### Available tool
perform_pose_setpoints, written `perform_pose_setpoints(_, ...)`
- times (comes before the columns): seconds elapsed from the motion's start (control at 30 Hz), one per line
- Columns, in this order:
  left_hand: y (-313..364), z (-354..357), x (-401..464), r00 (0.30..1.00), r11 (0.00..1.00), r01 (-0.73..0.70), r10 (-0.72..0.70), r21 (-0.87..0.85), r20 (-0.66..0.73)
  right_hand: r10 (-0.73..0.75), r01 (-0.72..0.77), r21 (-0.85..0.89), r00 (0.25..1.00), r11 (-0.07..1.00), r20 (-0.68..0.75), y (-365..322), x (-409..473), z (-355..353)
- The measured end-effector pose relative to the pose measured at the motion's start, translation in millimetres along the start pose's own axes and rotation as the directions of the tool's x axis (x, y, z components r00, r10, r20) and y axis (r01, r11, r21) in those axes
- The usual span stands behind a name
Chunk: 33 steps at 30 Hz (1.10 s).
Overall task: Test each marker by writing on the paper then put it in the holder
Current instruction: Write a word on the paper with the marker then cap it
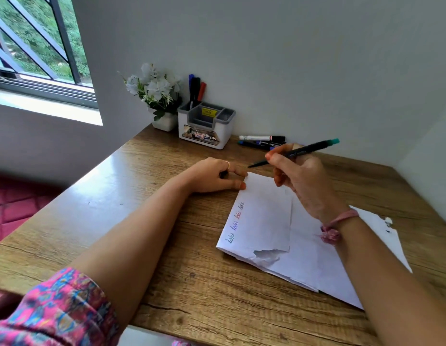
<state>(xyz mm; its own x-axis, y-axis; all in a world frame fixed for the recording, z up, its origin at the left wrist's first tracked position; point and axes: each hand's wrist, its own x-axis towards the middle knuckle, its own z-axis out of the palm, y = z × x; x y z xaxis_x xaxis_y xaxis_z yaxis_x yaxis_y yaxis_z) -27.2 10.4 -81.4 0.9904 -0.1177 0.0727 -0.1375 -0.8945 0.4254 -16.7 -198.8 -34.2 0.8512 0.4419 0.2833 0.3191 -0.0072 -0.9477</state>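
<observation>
The right hand [295, 176] grips a green-capped marker [294, 153], tip raised off the paper [267, 221]. The left hand [214, 174] pinches a dark cap-like thing beside the paper's corner; unpinned, the sheet could slide and smear.

We see a brown wood-grain tabletop [167, 245], white paper [267, 221], a teal-capped black marker [297, 153], a pink floral sleeve [62, 310].
</observation>
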Motion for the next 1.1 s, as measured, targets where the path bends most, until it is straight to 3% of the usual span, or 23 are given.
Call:
perform_pose_setpoints(0.13,1.3,-3.3,0.1,0.997,0.997,-0.061,0.058,0.053,0.040,0.153,-0.083,-0.223,0.936,0.971,0.318,0.2,17.5,-6.4)
perform_pose_setpoints(0.23,-2.4,-2.3,4.6,0.996,0.993,-0.075,0.070,0.094,0.057,0.249,-0.145,-0.264,0.874,0.954,0.417,8.6,25.3,-9.0)
perform_pose_setpoints(0.67,-6.4,-3.1,11.9,0.992,0.993,-0.093,0.086,0.076,0.088,0.071,0.027,-0.247,0.924,0.969,0.376,48.3,20.5,3.9)
perform_pose_setpoints(1.1,-9.3,-2.6,11.6,0.992,0.995,-0.102,0.102,0.002,0.077,0.070,0.055,-0.279,0.907,0.959,0.416,49.2,20.6,4.9)
